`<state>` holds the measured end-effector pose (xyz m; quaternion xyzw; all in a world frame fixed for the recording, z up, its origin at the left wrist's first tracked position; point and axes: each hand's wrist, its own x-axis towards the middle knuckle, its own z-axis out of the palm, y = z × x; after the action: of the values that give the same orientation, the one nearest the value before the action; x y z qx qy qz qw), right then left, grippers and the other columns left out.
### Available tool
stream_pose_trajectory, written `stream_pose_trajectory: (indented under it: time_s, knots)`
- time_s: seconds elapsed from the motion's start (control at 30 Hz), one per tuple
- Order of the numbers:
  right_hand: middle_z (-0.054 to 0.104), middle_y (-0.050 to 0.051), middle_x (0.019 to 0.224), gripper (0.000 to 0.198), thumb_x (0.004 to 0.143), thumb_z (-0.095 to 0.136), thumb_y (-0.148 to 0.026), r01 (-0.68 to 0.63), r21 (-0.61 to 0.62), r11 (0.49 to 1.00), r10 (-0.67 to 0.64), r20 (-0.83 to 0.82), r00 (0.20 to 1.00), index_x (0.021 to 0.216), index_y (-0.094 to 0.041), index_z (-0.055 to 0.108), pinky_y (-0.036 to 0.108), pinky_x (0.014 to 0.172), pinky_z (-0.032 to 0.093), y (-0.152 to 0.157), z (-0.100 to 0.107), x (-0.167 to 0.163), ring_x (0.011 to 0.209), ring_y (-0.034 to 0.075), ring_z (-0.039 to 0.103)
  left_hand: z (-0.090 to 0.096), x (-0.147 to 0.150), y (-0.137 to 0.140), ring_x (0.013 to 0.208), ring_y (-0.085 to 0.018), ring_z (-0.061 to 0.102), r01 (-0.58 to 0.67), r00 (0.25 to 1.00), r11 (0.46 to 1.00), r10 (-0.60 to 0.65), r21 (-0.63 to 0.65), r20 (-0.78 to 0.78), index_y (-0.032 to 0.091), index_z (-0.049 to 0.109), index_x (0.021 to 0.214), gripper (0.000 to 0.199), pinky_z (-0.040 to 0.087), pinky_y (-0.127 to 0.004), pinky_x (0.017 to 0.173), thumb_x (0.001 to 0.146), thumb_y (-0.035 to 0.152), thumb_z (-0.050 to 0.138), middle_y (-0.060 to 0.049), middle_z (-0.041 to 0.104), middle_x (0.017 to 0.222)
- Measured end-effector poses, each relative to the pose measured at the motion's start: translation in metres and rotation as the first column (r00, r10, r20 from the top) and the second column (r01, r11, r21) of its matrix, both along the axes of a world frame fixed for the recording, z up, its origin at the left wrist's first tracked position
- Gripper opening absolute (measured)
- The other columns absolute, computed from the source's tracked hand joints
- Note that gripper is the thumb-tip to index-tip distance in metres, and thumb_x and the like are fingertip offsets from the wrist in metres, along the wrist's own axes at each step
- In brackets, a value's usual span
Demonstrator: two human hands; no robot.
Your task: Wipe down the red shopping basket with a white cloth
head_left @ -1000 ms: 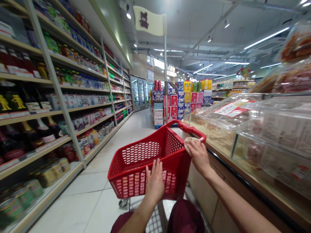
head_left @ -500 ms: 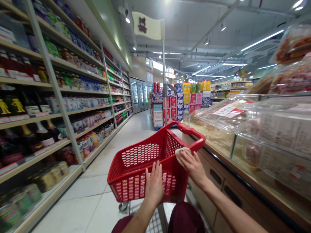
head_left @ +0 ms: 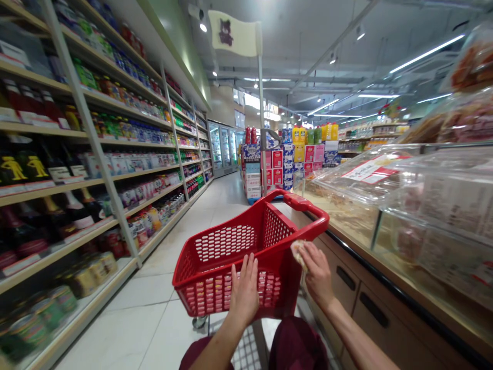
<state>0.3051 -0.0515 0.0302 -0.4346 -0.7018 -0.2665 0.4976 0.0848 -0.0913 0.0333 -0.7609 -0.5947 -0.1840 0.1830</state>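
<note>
A red plastic shopping cart (head_left: 281, 262) stands in front of me, its basket walls full of small openings. My left hand (head_left: 245, 288) lies flat against the near side wall, fingers stretched out and pointing up. In my right hand (head_left: 316, 270) is a pale folded cloth (head_left: 298, 253), pressed by the fingers to the upper corner of the side wall, just below the red handle (head_left: 308, 205). The palm side of both hands is hidden. A grey pole bearing a cream flag (head_left: 234, 33) with a bear print rises behind the cart.
Shelves of bottles and cans (head_left: 131, 180) run along the left. A counter with clear plastic food packages (head_left: 370, 172) borders the right side closely. Stacked drink cartons (head_left: 277, 164) stand farther ahead. Tiled floor (head_left: 154, 308) shows between cart and shelves.
My right hand with the cloth has moved a little right and down along the cart's corner. My left hand stays at the same spot on the wall. The view has shifted slightly.
</note>
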Motion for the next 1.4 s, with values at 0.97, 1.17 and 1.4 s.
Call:
stream_pose_trajectory:
  time_s: [0.97, 1.17, 1.4]
  knots:
    - [0.053, 0.007, 0.121, 0.036, 0.087, 0.032, -0.012, -0.132, -0.013, 0.991, 0.132, 0.205, 0.970, 0.117, -0.020, 0.051, 0.037, 0.101, 0.027, -0.007, -0.002, -0.071, 0.121, 0.016, 0.037, -0.017, -0.050, -0.013, 0.131, -0.021, 0.014, -0.199, 0.980, 0.976, 0.199, 0.088, 0.009, 0.010, 0.024, 0.132, 0.069, 0.016, -0.051, 0.104, 0.064, 0.007, 0.036, -0.009, 0.022, 0.142]
    - [0.052, 0.004, 0.122, 0.034, 0.086, 0.035, -0.017, -0.231, -0.053, 0.972, 0.236, 0.298, 0.925, 0.116, -0.020, 0.052, 0.037, 0.104, 0.022, -0.017, -0.012, -0.096, 0.122, 0.017, 0.036, -0.022, -0.073, -0.022, 0.131, -0.022, 0.015, -0.233, 0.972, 0.968, 0.235, 0.095, -0.008, 0.013, 0.024, 0.133, 0.067, 0.017, -0.051, 0.104, 0.068, 0.017, 0.041, -0.008, 0.026, 0.140]
    - [0.059, 0.003, 0.114, 0.031, 0.087, 0.036, -0.020, -0.285, -0.024, 0.958, 0.279, 0.296, 0.914, 0.109, -0.019, 0.057, 0.034, 0.105, 0.020, -0.019, -0.024, -0.122, 0.116, 0.016, 0.044, -0.023, -0.089, -0.034, 0.130, -0.021, 0.018, -0.269, 0.963, 0.960, 0.269, 0.081, 0.002, 0.013, 0.028, 0.131, 0.062, 0.018, -0.049, 0.104, 0.070, 0.017, 0.039, -0.008, 0.028, 0.140]
